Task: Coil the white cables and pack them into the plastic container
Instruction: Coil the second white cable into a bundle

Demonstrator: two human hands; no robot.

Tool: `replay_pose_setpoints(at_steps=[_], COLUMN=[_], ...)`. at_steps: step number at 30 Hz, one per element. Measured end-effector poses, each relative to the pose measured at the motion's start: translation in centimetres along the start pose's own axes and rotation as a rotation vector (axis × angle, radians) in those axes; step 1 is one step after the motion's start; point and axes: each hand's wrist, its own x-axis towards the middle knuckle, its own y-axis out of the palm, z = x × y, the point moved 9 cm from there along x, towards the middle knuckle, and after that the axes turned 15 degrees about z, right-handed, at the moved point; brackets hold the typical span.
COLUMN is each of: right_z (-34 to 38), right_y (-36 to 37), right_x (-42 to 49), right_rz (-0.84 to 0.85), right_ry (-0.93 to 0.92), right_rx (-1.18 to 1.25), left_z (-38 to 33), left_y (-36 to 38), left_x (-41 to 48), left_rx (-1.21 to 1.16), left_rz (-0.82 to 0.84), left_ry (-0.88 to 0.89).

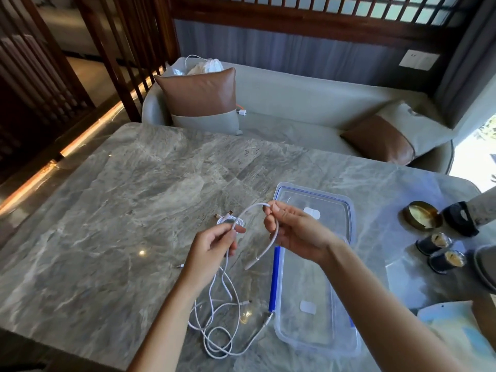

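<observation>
A white cable arcs between my two hands above the marble table. My left hand pinches it at the lower left; the rest hangs down to a loose tangle of white cables on the table. My right hand grips the top of the arc, and the cable's free end dangles below it. A small coiled cable lies just beyond my left hand. The clear plastic container with a blue clip stands open at the right, with nothing in it.
The container's clear lid lies behind the container. A brass dish and small dark cups stand at the right edge. A grey sofa with brown cushions sits beyond the table.
</observation>
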Motion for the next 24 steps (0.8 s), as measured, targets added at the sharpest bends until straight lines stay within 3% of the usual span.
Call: replay_pose_setpoints(at_steps=[4, 10, 15, 20, 22, 24], right_z=[-0.8, -3.4, -5.1, -6.3, -7.7, -10.4], right_y=[-0.4, 0.2, 1.3, 0.9, 0.8, 2.1], right_x=[-0.2, -0.1, -0.1, -1.1, -1.6, -1.6], right_rz=[-0.072, -0.157, -0.161, -0.282, -0.320, -0.206], right_ry=[-0.141, -0.220, -0.185, -0.082, 0.084, 0.336], right_rx=[0.255, 0.261, 0.229, 0.070, -0.025, -0.029], left_z=[1.6, 3.0, 2.4, 1.6, 1.3, 1.3], left_y=[0.8, 2.4, 1.6, 0.9, 0.9, 1.0], left_x=[-0.5, -1.0, -1.0, -0.8, -0.9, -0.9], left_rx=[-0.199, -0.683, -0.785, -0.819, -0.792, -0.787], left_rz=[-0.071, -0.174, -0.300, -0.332, -0.334, -0.339], left_ry=[-0.053, -0.070, -0.062, -0.021, -0.012, -0.015])
